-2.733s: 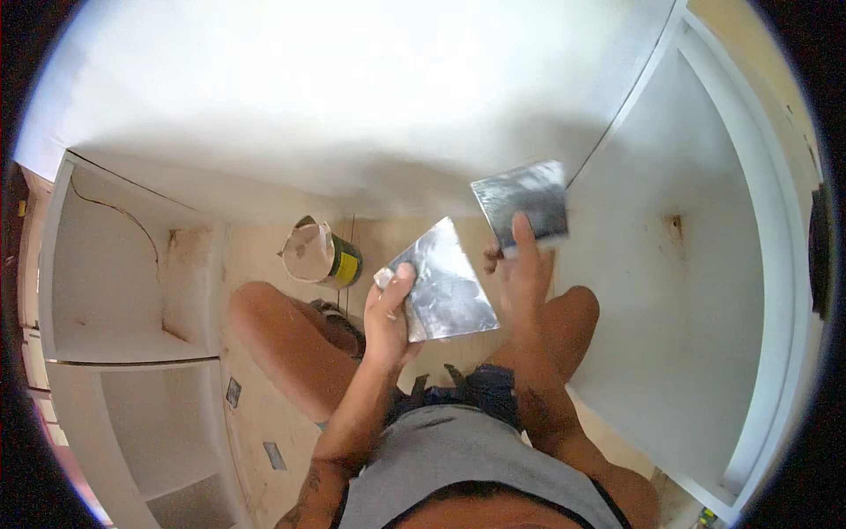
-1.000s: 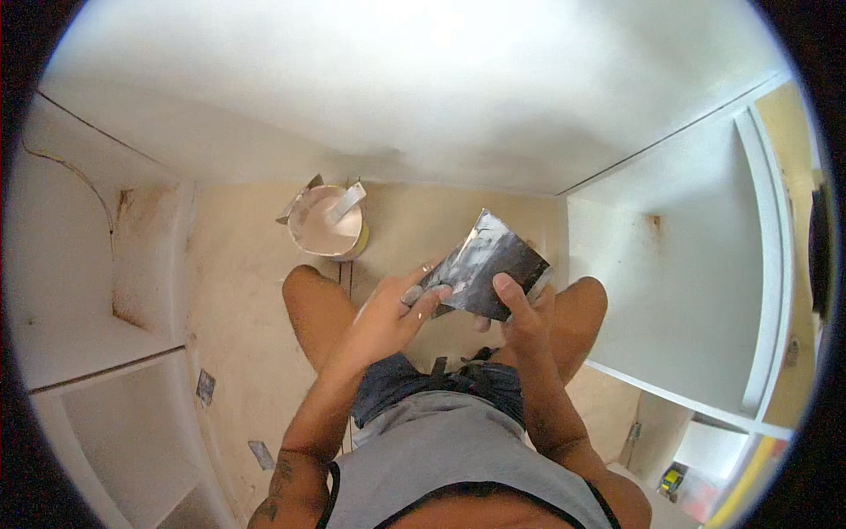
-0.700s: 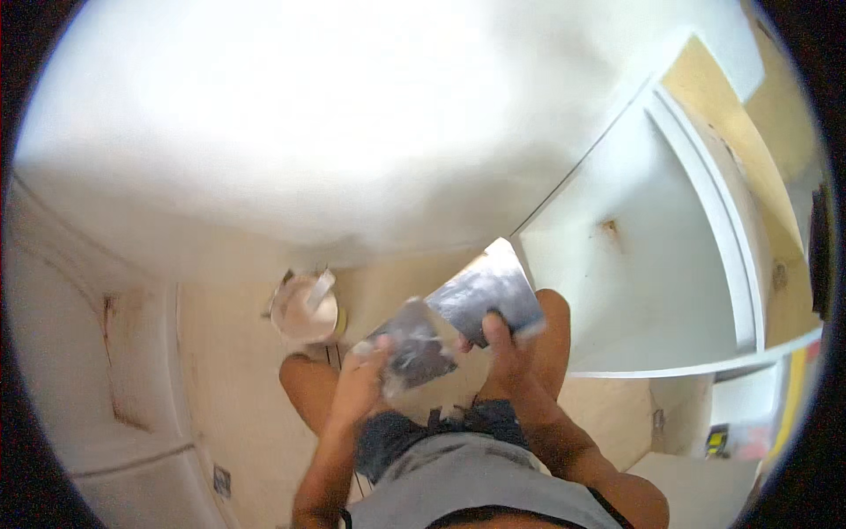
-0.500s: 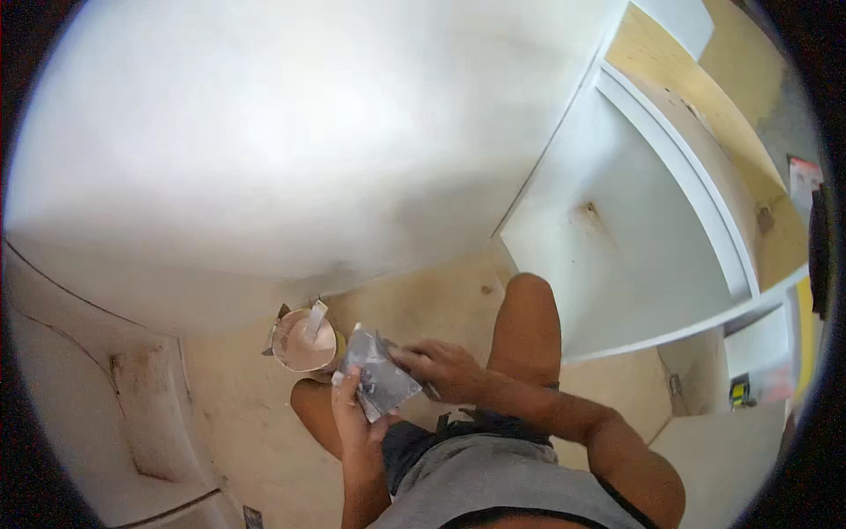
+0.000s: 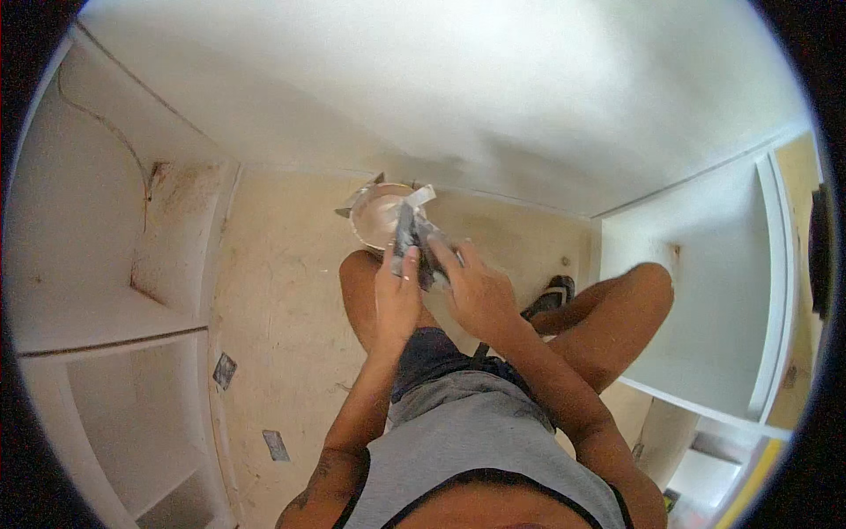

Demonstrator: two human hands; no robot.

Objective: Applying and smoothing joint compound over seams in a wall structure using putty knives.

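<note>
Left hand (image 5: 399,295) clasps one blurred plate (image 5: 404,231), right hand (image 5: 480,295) a second plate (image 5: 432,238), partly hiding the bucket (image 5: 367,212).

Two scraper plates (image 5: 404,227) look like grey metal, streaked with white. Near the floor's (image 5: 282,282) far edge, the bucket (image 5: 359,231) holds smooth, creamy paste (image 5: 377,212). The floor is matt and scuffed, the wall (image 5: 546,97) smooth, the tank top (image 5: 476,423) matt cloth.

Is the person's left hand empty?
No, the left hand holds a flat grey plate, with the thumb pressed against it.
</note>
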